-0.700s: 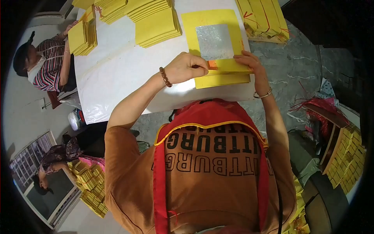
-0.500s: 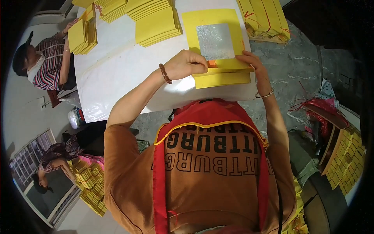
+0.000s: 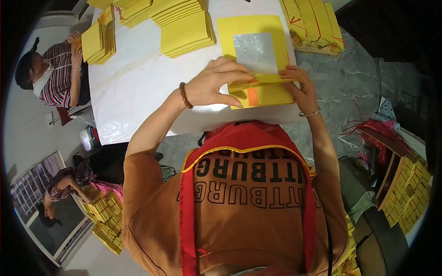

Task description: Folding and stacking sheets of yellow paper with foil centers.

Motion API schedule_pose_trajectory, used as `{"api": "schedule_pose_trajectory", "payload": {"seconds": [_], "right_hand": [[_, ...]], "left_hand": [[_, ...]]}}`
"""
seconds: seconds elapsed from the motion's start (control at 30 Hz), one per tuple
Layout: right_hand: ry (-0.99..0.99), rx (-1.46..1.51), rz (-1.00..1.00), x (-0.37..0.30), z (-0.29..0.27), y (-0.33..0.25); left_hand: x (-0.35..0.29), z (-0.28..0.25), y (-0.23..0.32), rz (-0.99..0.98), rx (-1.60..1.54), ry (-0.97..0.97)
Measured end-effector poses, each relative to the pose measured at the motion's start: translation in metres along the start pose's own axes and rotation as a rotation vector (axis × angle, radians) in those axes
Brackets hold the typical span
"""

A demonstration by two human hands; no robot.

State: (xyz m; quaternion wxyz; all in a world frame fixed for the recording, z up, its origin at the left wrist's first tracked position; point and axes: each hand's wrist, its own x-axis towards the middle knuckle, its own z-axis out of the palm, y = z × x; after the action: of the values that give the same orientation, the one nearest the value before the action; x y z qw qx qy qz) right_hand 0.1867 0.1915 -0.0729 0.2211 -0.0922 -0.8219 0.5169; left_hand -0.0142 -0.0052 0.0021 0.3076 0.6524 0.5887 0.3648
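Note:
A yellow paper sheet (image 3: pixel 283 34) with a silver square (image 3: pixel 255 47) lies at the table's near right corner. Its near part is folded, and a raised yellow fold (image 3: pixel 271 80) runs across it. In front of the fold is a yellow panel (image 3: pixel 274 95) with an orange strip (image 3: pixel 252 96). My left hand (image 3: pixel 218 83) is at the fold's left end, fingers stretched along its far side and thumb spread apart near the panel. My right hand (image 3: pixel 301 89) pinches the fold's right end, with fingers above and thumb below.
The white-covered table (image 3: pixel 138 92) carries fanned stacks of yellow paper (image 3: pixel 186 34) and, at far right, tied yellow bundles (image 3: pixel 311 25). One person (image 3: pixel 60 76) is at the left edge; another (image 3: pixel 69 179) bends over yellow bundles (image 3: pixel 106 211). More bundles (image 3: pixel 407 193) stand at right.
The yellow fold has risen off the sheet, baring the orange strip in front. My left hand has gone from a pinch to spread fingers. My right thumb now shows below the fold.

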Motion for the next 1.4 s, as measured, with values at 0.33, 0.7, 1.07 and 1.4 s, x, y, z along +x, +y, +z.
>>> {"api": "schedule_pose_trajectory", "payload": {"seconds": [0.33,0.7,1.07,1.4], "right_hand": [[-0.075,-0.295,-0.254,0.004,-0.018,-0.048],[-0.184,0.187,0.532,0.003,0.001,-0.052],[0.002,0.323,0.558,0.011,0.008,-0.049],[0.018,0.321,0.566,0.012,0.01,-0.039]], "left_hand": [[-0.029,0.018,0.023,0.163,0.762,0.195],[-0.02,0.034,-0.012,-0.585,-0.121,0.363],[-0.008,0.031,-0.01,-0.657,-0.73,0.41],[-0.005,0.022,-0.005,-0.765,-0.721,0.406]]}}
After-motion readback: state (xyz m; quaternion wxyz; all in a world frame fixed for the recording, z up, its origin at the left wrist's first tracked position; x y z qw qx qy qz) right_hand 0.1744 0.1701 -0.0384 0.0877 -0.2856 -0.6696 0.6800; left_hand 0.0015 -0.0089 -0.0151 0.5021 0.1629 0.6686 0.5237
